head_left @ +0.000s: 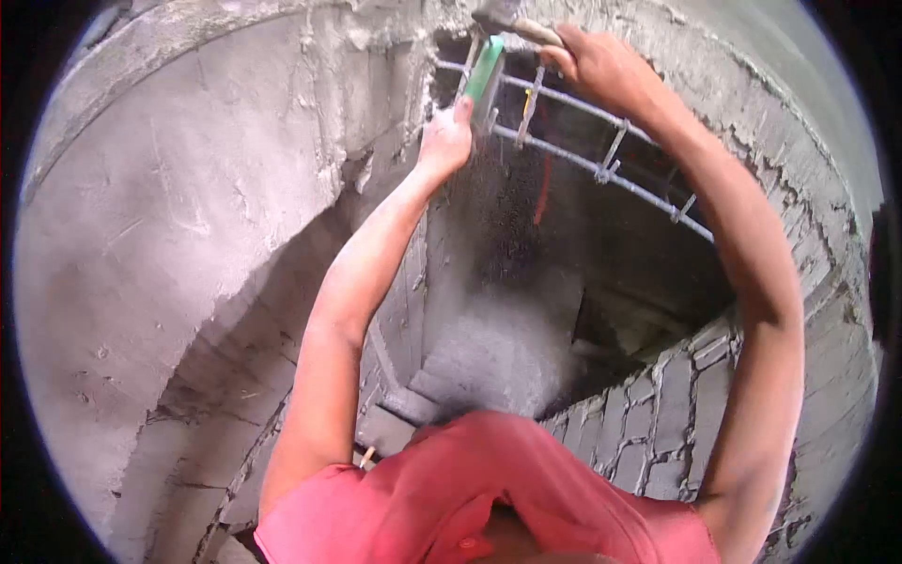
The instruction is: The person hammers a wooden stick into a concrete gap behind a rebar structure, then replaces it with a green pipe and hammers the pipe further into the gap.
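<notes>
My left hand (445, 139) is closed on a tool with a green part (485, 69), held upright against the edge of the opening, beside the steel bars. Up at the top, my right hand (597, 68) grips the wooden handle (537, 33) of a hammer. Its dark head (495, 13) is just above the top of the green tool and partly cut off by the frame edge. A grid of steel bars (564, 153) crosses the opening to the right of my left hand. Dust and small bits hang in the air below the tool.
A rough plastered wall (178, 160) curves along the left. Brickwork (648, 423) lies at the lower right, beside the deep, dark opening (648, 258). Grey rubble or dust (498, 352) shows down inside it. A red strip (543, 191) hangs below the bars.
</notes>
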A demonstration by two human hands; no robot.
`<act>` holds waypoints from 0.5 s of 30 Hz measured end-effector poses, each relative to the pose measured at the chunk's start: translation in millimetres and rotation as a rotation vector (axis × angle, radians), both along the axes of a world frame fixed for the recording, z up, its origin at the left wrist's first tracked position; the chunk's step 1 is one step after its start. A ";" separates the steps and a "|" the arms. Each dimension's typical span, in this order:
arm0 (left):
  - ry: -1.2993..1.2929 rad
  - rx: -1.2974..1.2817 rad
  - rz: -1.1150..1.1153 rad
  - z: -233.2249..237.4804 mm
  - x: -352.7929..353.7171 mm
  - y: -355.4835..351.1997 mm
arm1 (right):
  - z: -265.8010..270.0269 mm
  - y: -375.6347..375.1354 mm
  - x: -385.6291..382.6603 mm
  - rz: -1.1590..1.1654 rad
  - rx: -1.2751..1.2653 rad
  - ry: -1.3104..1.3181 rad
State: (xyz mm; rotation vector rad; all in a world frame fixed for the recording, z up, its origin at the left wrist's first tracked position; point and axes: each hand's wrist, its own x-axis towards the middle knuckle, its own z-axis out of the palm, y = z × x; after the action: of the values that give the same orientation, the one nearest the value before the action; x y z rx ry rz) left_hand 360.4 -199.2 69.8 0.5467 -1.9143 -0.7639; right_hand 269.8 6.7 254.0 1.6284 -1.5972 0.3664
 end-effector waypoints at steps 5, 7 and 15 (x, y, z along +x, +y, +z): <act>0.028 0.113 0.028 -10.9 4.5 -21.3 | 0.9 38.3 33.3 0.148 -0.128 -0.114; 0.040 0.103 0.072 -25.6 7.3 -15.2 | -16.1 52.7 38.4 0.229 -0.277 -0.202; 0.326 -0.179 0.015 -32.1 2.2 54.7 | -203.2 78.3 28.2 0.606 -0.339 -1.025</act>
State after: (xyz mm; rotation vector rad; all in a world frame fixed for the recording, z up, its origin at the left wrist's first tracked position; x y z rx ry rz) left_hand 362.7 -144.5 37.7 0.3040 -1.6527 -0.6217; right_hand 298.0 84.9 50.8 1.7017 -1.4990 1.9167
